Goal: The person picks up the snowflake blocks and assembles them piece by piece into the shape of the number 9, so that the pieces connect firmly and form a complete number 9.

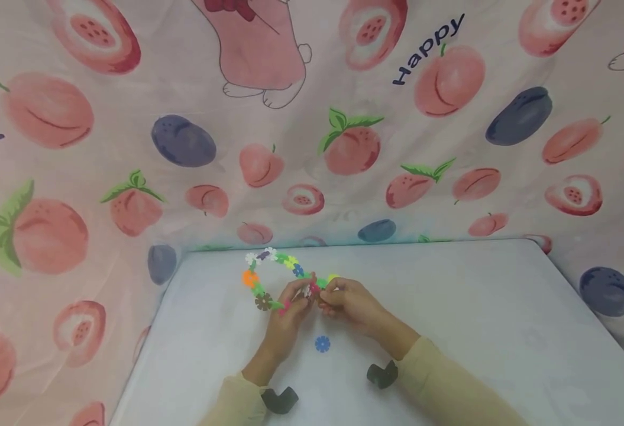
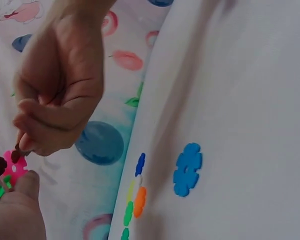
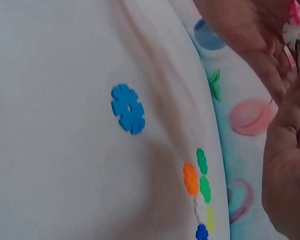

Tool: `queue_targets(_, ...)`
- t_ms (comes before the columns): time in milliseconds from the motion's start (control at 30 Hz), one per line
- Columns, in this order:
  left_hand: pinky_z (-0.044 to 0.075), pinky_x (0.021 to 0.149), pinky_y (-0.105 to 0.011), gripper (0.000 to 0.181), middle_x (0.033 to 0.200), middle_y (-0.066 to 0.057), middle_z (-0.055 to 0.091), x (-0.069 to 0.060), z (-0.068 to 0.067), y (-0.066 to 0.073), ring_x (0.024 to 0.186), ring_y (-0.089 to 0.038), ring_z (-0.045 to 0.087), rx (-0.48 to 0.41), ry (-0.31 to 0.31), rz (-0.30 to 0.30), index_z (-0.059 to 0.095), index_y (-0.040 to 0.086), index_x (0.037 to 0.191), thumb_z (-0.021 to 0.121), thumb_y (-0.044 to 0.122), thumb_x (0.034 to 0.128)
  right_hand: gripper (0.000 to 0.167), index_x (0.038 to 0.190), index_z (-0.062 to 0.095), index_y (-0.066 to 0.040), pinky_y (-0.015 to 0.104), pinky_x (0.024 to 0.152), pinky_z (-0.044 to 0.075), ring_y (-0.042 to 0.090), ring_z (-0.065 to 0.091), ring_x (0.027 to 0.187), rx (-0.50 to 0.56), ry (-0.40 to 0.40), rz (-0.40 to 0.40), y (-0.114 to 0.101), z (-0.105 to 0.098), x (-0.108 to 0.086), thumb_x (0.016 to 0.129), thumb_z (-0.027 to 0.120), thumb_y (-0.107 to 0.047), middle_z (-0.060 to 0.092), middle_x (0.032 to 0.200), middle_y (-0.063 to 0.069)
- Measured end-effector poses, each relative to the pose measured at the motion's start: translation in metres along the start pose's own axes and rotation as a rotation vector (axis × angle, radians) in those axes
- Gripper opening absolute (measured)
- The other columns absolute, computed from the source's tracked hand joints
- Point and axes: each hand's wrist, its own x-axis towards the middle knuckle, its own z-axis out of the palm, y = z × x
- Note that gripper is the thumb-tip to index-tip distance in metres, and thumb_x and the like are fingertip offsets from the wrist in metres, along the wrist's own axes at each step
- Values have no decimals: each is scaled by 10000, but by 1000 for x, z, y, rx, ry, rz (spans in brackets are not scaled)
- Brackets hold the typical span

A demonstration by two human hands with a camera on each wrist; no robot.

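Note:
A curved chain of interlocking flower-shaped plastic discs (image 1: 250,278), in orange, green, white, yellow, blue and brown, loops out from the hands above the white table. My left hand (image 1: 284,322) grips one end of it, near pink and brown discs (image 2: 15,164). My right hand (image 1: 356,305) meets it there and pinches a small brown disc (image 2: 16,154) between thumb and fingers. The fingers partly hide the spot where the pieces meet. Flat on the table, just below both hands, lies a loose blue disc (image 1: 322,344).
The white table (image 1: 503,331) runs back to a cloth printed with fruit (image 1: 261,165), which hangs behind and at both sides. Black bands (image 1: 281,400) sit by the sleeve cuffs. Both wrist views show coloured discs (image 3: 191,179) in a row near the table's edge.

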Motion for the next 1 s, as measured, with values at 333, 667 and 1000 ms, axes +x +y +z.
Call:
queue_targets(333,475,1109,-361,473,1557,-117,440,5,-13,7,1299,-192,611,-176,-29,-34,404,-65,1443,417,134,1014,235,1063,644,-8,338,840,581,192,674,877,-188,-97,17,0,-12,-5,980,672,-226,720,943,62)
queue_targets(667,505,1085,-348,484,1388,2,581,6,-22,9,1201,-186,661,-208,-52,18,347,-153,1413,410,136,1030,128,1041,770,-268,354,852,553,104,628,904,-948,-147,-126,17,-12,-5,914,762,-288,705,940,-150)
queue_targets(1000,510,1084,-376,470,1335,1,573,9,-23,13,1144,-164,646,-234,-76,12,353,-154,1432,379,83,1027,272,1057,750,-363,282,861,537,31,575,938,-1176,-206,-125,31,-5,-3,818,864,-299,656,977,-192)
